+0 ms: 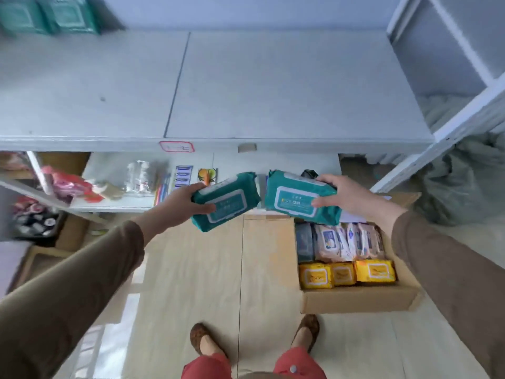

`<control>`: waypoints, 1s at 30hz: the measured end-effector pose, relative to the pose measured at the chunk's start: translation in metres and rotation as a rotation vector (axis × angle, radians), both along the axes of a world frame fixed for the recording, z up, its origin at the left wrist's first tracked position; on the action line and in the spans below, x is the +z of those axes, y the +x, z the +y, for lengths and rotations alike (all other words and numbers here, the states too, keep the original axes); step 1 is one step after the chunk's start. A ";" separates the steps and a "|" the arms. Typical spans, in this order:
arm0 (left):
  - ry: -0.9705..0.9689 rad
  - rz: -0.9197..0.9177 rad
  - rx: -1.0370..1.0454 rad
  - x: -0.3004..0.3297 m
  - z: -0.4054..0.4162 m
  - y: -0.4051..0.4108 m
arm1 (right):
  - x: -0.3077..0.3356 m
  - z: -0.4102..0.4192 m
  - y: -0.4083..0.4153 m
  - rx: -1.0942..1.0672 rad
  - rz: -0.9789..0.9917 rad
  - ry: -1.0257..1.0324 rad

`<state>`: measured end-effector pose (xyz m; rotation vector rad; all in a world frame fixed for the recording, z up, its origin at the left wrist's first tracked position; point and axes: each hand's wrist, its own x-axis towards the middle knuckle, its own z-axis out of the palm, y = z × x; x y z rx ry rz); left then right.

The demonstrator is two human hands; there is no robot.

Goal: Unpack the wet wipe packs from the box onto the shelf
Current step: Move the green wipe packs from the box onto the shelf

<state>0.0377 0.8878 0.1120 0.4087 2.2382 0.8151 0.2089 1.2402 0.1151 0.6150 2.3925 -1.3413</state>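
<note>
Below the front edge of the white shelf [273, 86], both hands are raised, each carrying one teal wet wipe pack. Left hand [181, 203] grips the left teal pack [228, 201] by its near end, thumb curled over the label face and fingers underneath. Right hand [341, 195] grips the right teal pack [299, 201] likewise by its end, thumb on top. The two packs sit side by side, nearly touching, above the floor and short of the shelf top.

Cardboard box [358, 298] stands on the floor to the right, holding yellow packs [347, 273] in the near row and pink packs [347, 240] behind them. More teal packs [49, 15] lie at the far left of the shelf.

Handling assessment: the packs appear soft, film-wrapped and moderately heavy for their size; the film is likely slick. An end grip lets them sag. A hold across the middle, clear of the rigid flip lid, would be steadier.

Visibility: fingers beneath both packs are hidden. Label print is unreadable. Lower shelf contents at left are blurred. Box's far end is covered by the right pack.
</note>
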 end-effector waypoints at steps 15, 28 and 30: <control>0.006 0.245 0.115 0.093 -0.264 -0.211 | 0.104 -0.230 -0.266 0.165 0.206 0.030; 0.002 0.300 0.159 0.103 -0.346 -0.497 | 0.104 -0.297 -0.568 0.237 0.262 -0.012; -0.012 0.314 0.157 0.104 -0.356 -0.541 | 0.105 -0.306 -0.608 0.223 0.258 -0.033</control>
